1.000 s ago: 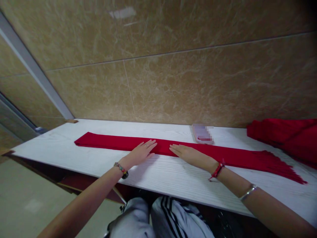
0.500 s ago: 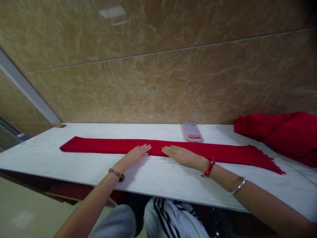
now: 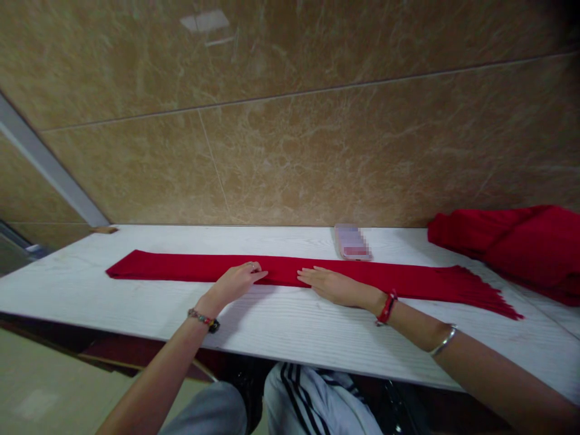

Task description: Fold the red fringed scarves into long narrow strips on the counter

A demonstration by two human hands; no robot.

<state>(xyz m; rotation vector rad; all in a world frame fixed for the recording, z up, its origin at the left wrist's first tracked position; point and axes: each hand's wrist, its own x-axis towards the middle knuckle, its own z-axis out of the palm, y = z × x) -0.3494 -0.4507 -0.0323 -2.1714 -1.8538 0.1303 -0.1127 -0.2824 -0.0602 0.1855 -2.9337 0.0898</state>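
Observation:
A long red scarf (image 3: 176,267) lies folded in a narrow strip along the white table, with its fringed end at the right. My right hand (image 3: 333,285) rests flat on the middle of it, fingers stretched out to the left. Just left of that, my left hand (image 3: 235,281) is over the scarf with its fingers half curled and a gap between them and the thumb. No cloth shows between those fingers. Whether the left fingertips touch the scarf is hard to make out.
Behind the scarf a phone (image 3: 353,242) lies near the wall. A heap of red cloth (image 3: 512,248) sits at the back right. The white table (image 3: 290,338) meets a brown marbled wall (image 3: 290,157). A small brown block (image 3: 105,230) is at the back left corner.
My left hand has drawn back to the left, and its fingers have gone from flat to curled. The right hand and the scarf look nearly unmoved.

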